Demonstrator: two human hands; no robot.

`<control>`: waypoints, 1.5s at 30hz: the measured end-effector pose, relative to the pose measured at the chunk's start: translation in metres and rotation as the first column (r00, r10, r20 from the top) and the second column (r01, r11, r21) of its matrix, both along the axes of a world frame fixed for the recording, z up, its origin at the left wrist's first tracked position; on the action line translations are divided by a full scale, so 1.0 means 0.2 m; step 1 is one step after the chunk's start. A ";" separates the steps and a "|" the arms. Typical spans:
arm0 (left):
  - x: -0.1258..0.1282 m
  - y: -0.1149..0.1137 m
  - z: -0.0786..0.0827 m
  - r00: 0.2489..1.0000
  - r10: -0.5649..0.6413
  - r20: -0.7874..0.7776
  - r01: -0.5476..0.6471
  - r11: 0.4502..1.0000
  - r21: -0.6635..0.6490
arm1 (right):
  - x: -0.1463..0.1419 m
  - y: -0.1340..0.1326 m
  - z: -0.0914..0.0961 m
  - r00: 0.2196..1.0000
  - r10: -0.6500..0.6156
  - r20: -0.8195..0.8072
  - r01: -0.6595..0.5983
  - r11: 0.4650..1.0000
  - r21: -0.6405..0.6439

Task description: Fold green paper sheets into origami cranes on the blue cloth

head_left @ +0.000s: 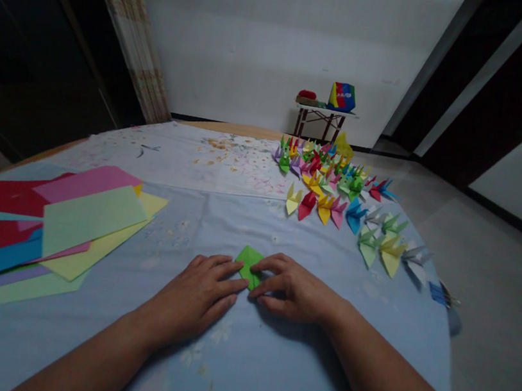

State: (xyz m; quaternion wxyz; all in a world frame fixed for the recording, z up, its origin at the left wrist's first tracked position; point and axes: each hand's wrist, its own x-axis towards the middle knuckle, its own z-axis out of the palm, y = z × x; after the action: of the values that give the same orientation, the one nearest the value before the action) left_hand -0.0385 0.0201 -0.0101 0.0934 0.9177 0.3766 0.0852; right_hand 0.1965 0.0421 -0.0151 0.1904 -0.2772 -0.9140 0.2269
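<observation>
A small folded piece of green origami paper [247, 259] lies on the blue cloth in front of me, its top corner pointing away. My left hand [203, 291] rests flat at its left side, fingers stretched out, the tips touching the paper. From the right, my right hand [289, 287] has bent fingers on the paper's right edge, thumb and forefinger closing on it. The fingertips hide part of the folds.
Coloured paper sheets [93, 217] lie in a loose pile at the left. Many folded paper cranes [324, 208] stand at the back right, close to the rounded table edge. A flowered tablecloth [174, 157] covers the far part. Beyond, a small table [321, 110] stands by the wall.
</observation>
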 end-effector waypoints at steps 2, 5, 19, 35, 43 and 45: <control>0.00 0.00 0.00 1.000 0.001 -0.020 -0.001 1.000 0.001 | 0.00 0.00 0.00 1.000 0.010 -0.011 -0.010 1.000 -0.007; 0.00 0.00 0.01 0.999 -0.001 -0.052 0.001 1.000 0.005 | 0.01 0.00 0.00 1.000 0.023 -0.016 -0.023 1.000 -0.017; 0.00 -0.01 0.00 0.998 -0.010 -0.064 0.011 1.000 0.017 | 0.00 -0.01 0.03 1.000 -0.001 -0.030 -0.001 0.998 -0.067; 0.01 -0.02 -0.01 0.997 0.025 -0.079 -0.022 0.999 0.041 | 0.00 0.00 0.03 0.998 0.033 0.044 -0.032 0.999 -0.012; 0.01 -0.01 -0.06 0.993 0.120 -0.020 -0.119 0.992 0.038 | 0.00 -0.01 0.04 0.996 0.007 0.091 -0.006 1.000 -0.007; 0.01 -0.02 -0.07 0.991 0.134 -0.007 -0.134 0.990 0.044 | 0.00 -0.01 0.04 0.996 0.005 0.088 -0.005 1.000 -0.003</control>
State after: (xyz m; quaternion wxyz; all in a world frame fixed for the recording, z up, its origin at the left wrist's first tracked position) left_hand -0.0358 0.0167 -0.0234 0.0659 0.8925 0.4360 0.0950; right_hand 0.1961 0.0392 -0.0075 0.1490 -0.2848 -0.9219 0.2161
